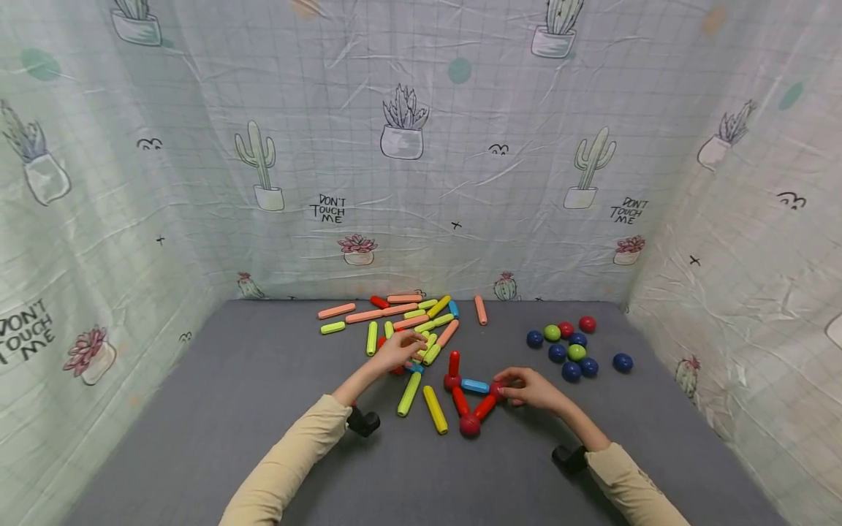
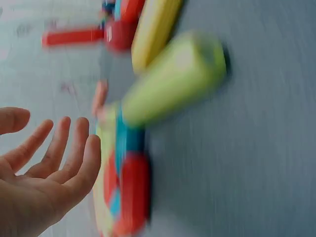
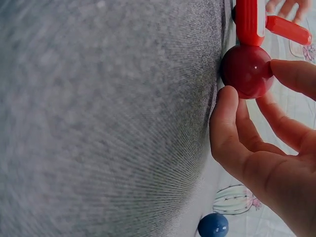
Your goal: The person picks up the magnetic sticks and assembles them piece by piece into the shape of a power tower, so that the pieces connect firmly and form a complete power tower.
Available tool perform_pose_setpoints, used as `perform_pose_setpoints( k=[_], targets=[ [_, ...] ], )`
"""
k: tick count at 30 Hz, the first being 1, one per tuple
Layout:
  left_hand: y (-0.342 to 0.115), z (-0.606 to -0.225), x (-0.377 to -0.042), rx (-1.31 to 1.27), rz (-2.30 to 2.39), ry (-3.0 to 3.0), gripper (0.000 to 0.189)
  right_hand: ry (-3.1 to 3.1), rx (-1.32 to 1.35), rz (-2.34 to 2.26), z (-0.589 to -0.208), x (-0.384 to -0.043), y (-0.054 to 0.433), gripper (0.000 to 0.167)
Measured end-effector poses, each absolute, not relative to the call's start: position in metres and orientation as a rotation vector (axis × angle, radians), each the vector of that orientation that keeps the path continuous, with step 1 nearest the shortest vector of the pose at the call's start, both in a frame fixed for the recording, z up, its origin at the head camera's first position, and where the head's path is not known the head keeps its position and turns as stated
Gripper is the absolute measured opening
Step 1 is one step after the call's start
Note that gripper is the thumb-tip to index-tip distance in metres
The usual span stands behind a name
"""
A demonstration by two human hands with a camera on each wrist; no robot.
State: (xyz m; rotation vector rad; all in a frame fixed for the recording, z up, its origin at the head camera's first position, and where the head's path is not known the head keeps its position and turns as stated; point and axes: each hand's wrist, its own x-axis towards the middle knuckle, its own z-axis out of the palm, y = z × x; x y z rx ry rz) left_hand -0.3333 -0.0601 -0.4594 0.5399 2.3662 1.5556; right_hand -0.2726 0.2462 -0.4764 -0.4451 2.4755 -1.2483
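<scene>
A triangle frame lies on the grey table (image 1: 263,453): red balls at its corners, a blue stick (image 1: 475,386) along the back, red sticks (image 1: 460,402) on the other sides. Another red stick (image 1: 454,362) rises from its left rear ball (image 1: 452,381). My right hand (image 1: 536,389) holds the right corner's red ball (image 3: 244,71) between thumb and fingertips. Over the heap of sticks hovers my left hand (image 1: 397,352), its fingers spread and empty in the left wrist view. Below it are a lime stick (image 1: 409,394) and blurred red sticks (image 2: 133,187).
Lime, orange, yellow, red and blue sticks lie scattered at the back, among them an orange stick (image 1: 481,310) standing apart. Loose blue balls (image 1: 571,371), green balls (image 1: 577,352) and red balls (image 1: 588,324) sit at the right rear. A yellow stick (image 1: 435,410) lies left of the triangle.
</scene>
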Motion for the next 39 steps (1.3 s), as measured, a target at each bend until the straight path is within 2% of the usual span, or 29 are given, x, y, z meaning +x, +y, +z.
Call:
perform_pose_setpoints(
  k=[6, 12, 16, 22, 27, 32, 39],
  targets=[
    [-0.099, -0.464, -0.341, 0.753, 1.179, 2.724, 0.019, 2.493, -0.453, -1.226, -0.477, -0.273, 0.246, 0.037],
    [-0.112, -0.472, -0.337, 1.136, 0.551, 2.889, 0.021, 2.515, -0.481, -1.196, -0.476, -0.273, 0.246, 0.034],
    [-0.111, -0.473, -0.333, 1.141, 0.428, 2.945, 0.019, 2.541, -0.513, -1.174, -0.474, -0.272, 0.245, 0.032],
    [-0.102, -0.463, -0.323, 0.98, 0.899, 2.783, 0.022, 2.537, -0.495, -1.17, -0.474, -0.27, 0.242, 0.031],
    [-0.079, -0.451, -0.297, 0.879, 1.37, 2.382, 0.03, 2.494, -0.441, -1.204, -0.475, -0.271, 0.242, 0.034],
    [-0.047, -0.451, -0.273, 0.863, 1.497, 2.142, 0.031, 2.469, -0.441, -1.229, -0.475, -0.273, 0.245, 0.037],
    [-0.012, -0.46, -0.255, 0.922, 1.559, 2.065, 0.027, 2.478, -0.456, -1.231, -0.475, -0.271, 0.244, 0.037]
  ],
)
